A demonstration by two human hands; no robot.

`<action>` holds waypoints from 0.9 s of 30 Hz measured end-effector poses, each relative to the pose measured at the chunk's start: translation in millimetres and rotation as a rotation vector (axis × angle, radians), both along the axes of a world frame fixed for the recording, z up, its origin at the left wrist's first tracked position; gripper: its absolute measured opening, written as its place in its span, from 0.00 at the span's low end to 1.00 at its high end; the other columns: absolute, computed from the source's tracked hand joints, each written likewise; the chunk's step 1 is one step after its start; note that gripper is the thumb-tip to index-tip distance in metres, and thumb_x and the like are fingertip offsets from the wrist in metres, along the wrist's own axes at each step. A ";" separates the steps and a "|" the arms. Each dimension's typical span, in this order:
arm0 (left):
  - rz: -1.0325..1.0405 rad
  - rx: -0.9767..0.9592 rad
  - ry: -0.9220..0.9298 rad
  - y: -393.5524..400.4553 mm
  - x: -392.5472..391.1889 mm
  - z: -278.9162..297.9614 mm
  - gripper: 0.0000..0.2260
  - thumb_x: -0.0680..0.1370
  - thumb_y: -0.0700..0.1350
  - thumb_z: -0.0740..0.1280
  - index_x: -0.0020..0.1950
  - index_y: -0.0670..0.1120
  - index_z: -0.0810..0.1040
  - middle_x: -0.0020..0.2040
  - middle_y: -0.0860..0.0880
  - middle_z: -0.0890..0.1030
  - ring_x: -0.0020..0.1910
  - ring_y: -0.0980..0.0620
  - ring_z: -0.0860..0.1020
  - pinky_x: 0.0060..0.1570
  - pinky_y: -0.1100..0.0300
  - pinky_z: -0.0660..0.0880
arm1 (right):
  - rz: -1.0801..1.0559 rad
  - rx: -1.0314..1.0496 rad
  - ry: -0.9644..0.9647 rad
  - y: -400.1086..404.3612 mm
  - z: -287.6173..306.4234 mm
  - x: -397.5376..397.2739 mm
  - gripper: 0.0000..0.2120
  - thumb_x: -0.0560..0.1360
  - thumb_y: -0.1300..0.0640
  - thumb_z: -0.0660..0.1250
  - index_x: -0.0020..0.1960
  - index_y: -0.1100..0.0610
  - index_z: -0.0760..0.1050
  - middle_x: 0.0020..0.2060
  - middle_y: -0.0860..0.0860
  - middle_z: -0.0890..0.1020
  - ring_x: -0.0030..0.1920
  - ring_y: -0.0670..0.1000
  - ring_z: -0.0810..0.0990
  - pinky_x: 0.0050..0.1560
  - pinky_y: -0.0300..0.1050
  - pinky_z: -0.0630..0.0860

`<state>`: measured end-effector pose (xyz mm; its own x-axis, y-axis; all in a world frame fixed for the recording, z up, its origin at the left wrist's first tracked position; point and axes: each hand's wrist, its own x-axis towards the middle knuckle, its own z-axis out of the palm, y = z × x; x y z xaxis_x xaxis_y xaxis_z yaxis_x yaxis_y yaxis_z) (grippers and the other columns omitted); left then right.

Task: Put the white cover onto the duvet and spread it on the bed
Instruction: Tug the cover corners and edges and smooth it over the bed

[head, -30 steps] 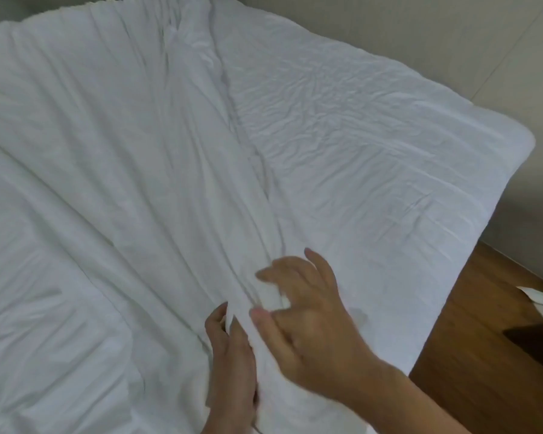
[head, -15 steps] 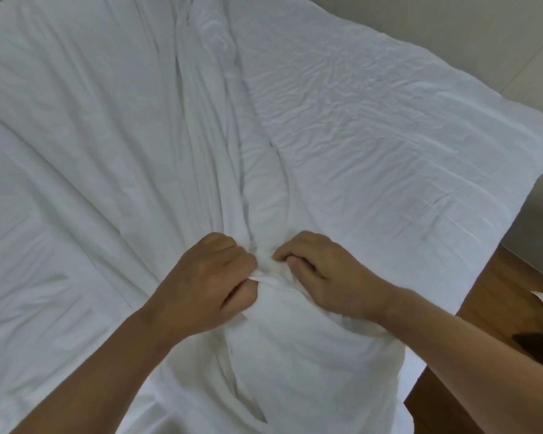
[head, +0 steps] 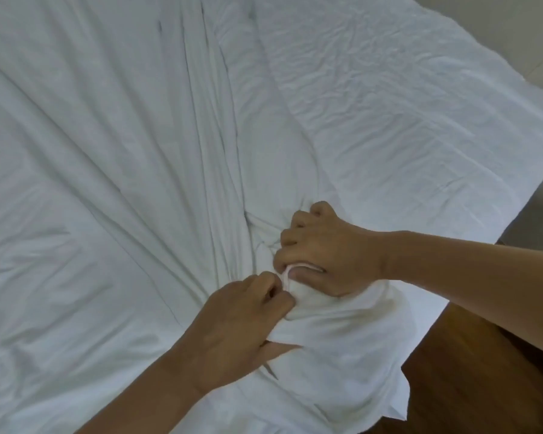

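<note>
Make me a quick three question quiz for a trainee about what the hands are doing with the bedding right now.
1. True or false: the left hand lies flat and open on the white cover.
2. Which hand grips the bunched fabric farther from the camera? A) left B) right
3. Fill in: beyond the bed's edge at lower right the floor looks ____.

Key: 1 false, its fingers pinch fabric. 2 B, the right hand. 3 wooden.

a brown wooden floor (head: pixel 470 380) lies beside a pale wall (head: pixel 499 23).
</note>
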<state>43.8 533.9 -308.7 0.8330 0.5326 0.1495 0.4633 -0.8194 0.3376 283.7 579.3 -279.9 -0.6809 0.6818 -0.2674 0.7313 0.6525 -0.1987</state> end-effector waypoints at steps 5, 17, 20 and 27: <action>0.115 -0.040 -0.027 -20.3 6.2 -1.3 0.16 0.76 0.57 0.65 0.58 0.49 0.76 0.40 0.54 0.76 0.32 0.54 0.75 0.26 0.60 0.70 | -0.219 0.007 0.216 11.9 -38.7 53.1 0.17 0.81 0.47 0.55 0.47 0.52 0.80 0.39 0.41 0.78 0.45 0.47 0.70 0.49 0.56 0.70; -0.036 0.065 0.073 -56.5 56.8 7.3 0.16 0.65 0.58 0.73 0.38 0.47 0.73 0.38 0.47 0.73 0.40 0.45 0.73 0.44 0.50 0.72 | -0.697 -0.035 -0.237 -7.4 6.7 34.3 0.14 0.81 0.46 0.55 0.43 0.54 0.70 0.43 0.49 0.72 0.48 0.55 0.72 0.51 0.55 0.74; 0.077 0.056 0.070 -59.4 85.7 8.5 0.29 0.59 0.59 0.79 0.52 0.48 0.74 0.49 0.44 0.75 0.46 0.45 0.75 0.50 0.50 0.77 | -1.002 -0.071 -0.373 -39.2 25.9 -1.4 0.36 0.74 0.26 0.54 0.61 0.57 0.67 0.56 0.56 0.69 0.59 0.59 0.70 0.54 0.56 0.72; 0.307 -0.116 0.238 -74.9 118.8 -0.1 0.36 0.53 0.48 0.86 0.55 0.37 0.79 0.27 0.49 0.69 0.20 0.55 0.68 0.22 0.64 0.60 | -1.096 -0.339 -0.265 -6.0 0.9 -7.9 0.31 0.70 0.27 0.63 0.50 0.56 0.72 0.54 0.52 0.80 0.51 0.56 0.77 0.54 0.52 0.75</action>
